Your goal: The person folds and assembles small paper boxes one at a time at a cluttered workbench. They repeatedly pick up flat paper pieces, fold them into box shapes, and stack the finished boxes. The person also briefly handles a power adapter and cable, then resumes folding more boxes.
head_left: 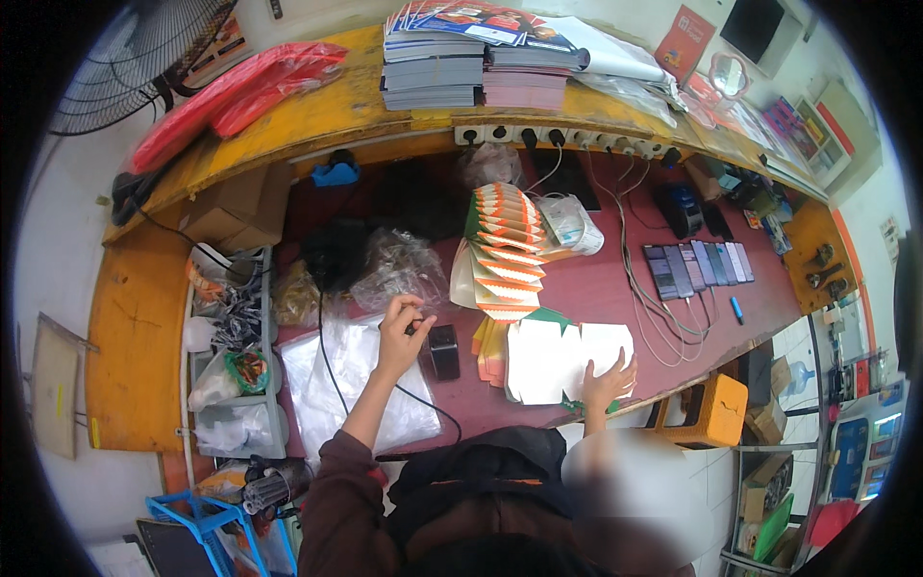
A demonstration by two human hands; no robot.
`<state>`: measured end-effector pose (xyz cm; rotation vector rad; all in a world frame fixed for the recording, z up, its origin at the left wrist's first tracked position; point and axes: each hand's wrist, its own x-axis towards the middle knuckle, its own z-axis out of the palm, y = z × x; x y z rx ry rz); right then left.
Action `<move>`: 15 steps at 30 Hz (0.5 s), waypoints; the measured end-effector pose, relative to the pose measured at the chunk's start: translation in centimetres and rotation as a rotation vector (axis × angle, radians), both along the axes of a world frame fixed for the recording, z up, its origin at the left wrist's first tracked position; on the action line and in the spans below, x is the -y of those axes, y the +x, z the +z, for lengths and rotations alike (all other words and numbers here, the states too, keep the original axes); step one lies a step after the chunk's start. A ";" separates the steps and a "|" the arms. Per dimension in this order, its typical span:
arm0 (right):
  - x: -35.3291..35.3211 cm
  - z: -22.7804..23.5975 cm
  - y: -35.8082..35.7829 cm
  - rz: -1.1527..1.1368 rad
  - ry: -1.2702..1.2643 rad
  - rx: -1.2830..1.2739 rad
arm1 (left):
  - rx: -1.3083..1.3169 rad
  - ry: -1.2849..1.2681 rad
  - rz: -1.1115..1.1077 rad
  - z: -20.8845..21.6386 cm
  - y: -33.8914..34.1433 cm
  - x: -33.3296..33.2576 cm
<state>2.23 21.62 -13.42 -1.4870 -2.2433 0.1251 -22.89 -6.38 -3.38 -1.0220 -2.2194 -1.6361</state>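
My left hand [402, 332] is raised over the table with its fingers curled together. Something small and dark shows at its fingertips, too small to name. Beside it stands a small black box-like object [443, 352]. My right hand [606, 382] lies with spread fingers on the right edge of a stack of white paper pieces [550, 358]. Green and orange parts show around this stack's edges. Beyond it, a tall fanned row of folded orange-and-white paper pieces with zigzag edges [510, 252] leans across the table.
Clear plastic sheets [332, 380] and crumpled plastic bags [399, 269] lie at left, near grey bins [236, 428]. Several phones [697, 266] with cables sit at right, near a blue marker [736, 310]. A shelf above carries stacked booklets [433, 77]. An orange crate [716, 412] stands below right.
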 end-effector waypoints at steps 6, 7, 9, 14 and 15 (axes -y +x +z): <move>0.8 0.7 -1.2 -0.112 -0.043 -0.092 | 0.062 0.007 -0.076 -0.4 2.8 1.6; 1.1 1.1 -1.5 0.033 0.005 -0.172 | 0.064 -0.002 -0.077 -0.6 3.2 1.9; 2.1 2.0 -2.3 0.241 -0.018 -0.292 | 0.081 0.000 -0.066 -1.0 3.6 2.3; 5.1 2.4 -5.0 0.463 -0.049 -0.348 | 0.162 -0.100 0.001 -2.1 3.1 3.4; 5.0 2.1 -5.0 0.462 -0.031 -0.353 | 0.160 -0.144 0.047 -2.4 3.1 3.6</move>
